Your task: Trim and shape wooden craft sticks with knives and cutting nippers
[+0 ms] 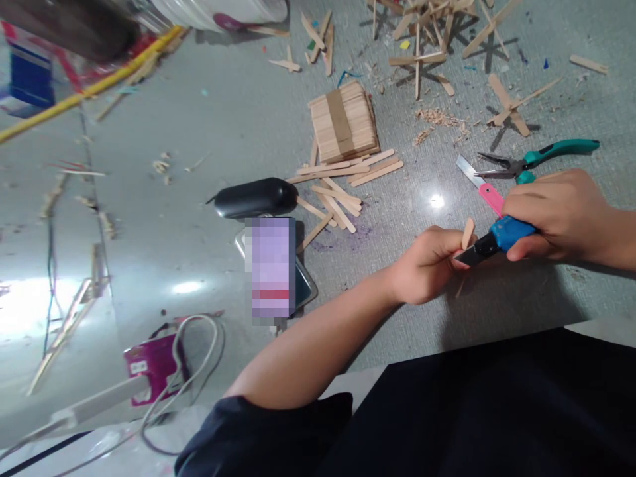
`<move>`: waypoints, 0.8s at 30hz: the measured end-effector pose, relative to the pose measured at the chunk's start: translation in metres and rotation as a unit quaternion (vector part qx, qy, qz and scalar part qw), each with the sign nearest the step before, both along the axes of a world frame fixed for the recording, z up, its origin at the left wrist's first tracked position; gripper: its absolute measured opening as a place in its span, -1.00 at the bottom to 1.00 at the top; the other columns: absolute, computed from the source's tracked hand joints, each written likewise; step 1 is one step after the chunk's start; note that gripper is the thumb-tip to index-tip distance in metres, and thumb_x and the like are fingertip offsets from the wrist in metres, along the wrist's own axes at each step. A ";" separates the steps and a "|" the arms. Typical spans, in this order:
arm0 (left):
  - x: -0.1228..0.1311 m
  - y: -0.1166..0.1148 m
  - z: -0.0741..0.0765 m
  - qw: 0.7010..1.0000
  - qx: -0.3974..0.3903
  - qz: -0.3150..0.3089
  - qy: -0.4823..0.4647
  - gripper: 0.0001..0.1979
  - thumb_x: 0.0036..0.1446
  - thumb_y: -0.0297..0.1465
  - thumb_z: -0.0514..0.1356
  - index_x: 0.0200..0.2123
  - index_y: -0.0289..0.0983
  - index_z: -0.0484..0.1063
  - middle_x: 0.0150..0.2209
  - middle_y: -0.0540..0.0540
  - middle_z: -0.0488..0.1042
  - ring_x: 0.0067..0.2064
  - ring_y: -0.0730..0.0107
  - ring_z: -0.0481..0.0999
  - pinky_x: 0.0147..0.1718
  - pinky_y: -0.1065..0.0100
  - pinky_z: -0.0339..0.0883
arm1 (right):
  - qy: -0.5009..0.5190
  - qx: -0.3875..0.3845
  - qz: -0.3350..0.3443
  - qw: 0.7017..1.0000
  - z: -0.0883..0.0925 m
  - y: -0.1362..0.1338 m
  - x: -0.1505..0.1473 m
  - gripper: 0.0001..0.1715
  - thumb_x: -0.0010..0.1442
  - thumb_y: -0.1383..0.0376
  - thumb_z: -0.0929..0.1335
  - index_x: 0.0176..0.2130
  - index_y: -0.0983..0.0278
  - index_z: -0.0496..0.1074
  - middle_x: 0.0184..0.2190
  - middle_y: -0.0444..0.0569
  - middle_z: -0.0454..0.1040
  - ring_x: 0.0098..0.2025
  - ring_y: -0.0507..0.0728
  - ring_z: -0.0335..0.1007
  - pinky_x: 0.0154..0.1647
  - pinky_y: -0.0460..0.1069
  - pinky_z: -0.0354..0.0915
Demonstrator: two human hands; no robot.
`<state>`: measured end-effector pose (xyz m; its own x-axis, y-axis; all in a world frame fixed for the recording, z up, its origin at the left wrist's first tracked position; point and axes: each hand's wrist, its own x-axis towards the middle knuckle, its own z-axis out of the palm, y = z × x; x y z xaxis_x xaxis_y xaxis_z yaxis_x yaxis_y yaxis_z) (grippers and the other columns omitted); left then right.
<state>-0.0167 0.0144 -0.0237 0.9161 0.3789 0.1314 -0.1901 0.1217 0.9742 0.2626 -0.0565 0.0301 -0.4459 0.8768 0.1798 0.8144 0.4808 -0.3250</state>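
pinching a short craft stick point(468, 233) upright, the fingers of the left hand point(427, 265) press together on its lower end, leaving the top free for the blade. fingers of the right hand point(556, 215) are wrapped tight around a blue utility knife point(507, 235), whose dark tip touches the stick. both are held just above the grey floor point(209, 132), near its right edge. just beyond lie a pink cutter point(489, 195) and teal pliers point(541, 156). a taped bundle of sticks point(344, 122) sits farther off. a white tub point(223, 10) sits at the far edge, contents hidden.
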 end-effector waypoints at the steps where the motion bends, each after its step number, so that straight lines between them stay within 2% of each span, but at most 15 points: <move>1: 0.000 0.001 0.002 1.000 0.007 -0.001 -0.003 -0.44 0.60 0.03 0.33 -0.37 -0.21 0.38 -0.44 0.05 0.36 -0.43 0.50 0.31 -0.44 0.40 0.25 | 0.000 0.001 -0.001 1.000 0.000 -0.001 -0.001 0.11 0.52 -0.61 -0.01 -0.39 0.11 0.49 -0.48 -0.04 0.50 -0.47 0.17 0.24 -0.35 0.15 -0.01; 6: 0.000 0.000 0.003 1.000 0.018 0.004 0.010 -0.38 0.63 0.03 0.30 -0.42 -0.22 0.34 -0.43 0.02 0.38 -0.41 0.49 0.33 -0.43 0.38 0.24 | -0.006 0.000 -0.023 1.000 -0.007 -0.004 -0.005 0.16 0.50 -0.62 -0.05 -0.37 0.12 0.53 -0.47 -0.02 0.49 -0.45 0.19 0.22 -0.33 0.16 -0.05; 13: -0.005 -0.004 -0.001 0.998 -0.061 0.016 -0.029 -0.40 0.50 0.14 0.43 -0.36 -0.23 0.50 -0.43 0.01 0.45 -0.39 0.43 0.43 -0.41 0.36 0.29 | -0.010 0.028 -0.028 0.999 -0.017 -0.004 -0.006 0.19 0.52 -0.59 -0.10 -0.25 0.13 0.59 -0.36 0.03 0.61 -0.42 0.20 0.30 -0.31 0.18 0.03; 19: -0.005 -0.005 0.003 0.996 -0.070 0.020 -0.051 -0.45 0.54 0.06 0.42 -0.35 -0.24 0.51 -0.42 0.01 0.44 -0.41 0.44 0.42 -0.43 0.36 0.26 | -0.014 0.050 -0.016 0.999 -0.015 -0.002 -0.005 0.20 0.57 -0.55 -0.09 -0.19 0.19 0.62 -0.40 0.00 0.59 -0.42 0.18 0.34 -0.32 0.13 0.03; 24: -0.004 -0.006 -0.003 0.996 -0.059 0.024 -0.069 -0.48 0.55 0.02 0.42 -0.33 -0.23 0.48 -0.42 0.03 0.43 -0.40 0.45 0.39 -0.42 0.36 0.23 | -0.007 0.053 -0.015 0.998 -0.012 -0.002 -0.004 0.16 0.58 -0.55 -0.06 -0.23 0.18 0.60 -0.41 0.00 0.59 -0.44 0.18 0.31 -0.33 0.14 0.03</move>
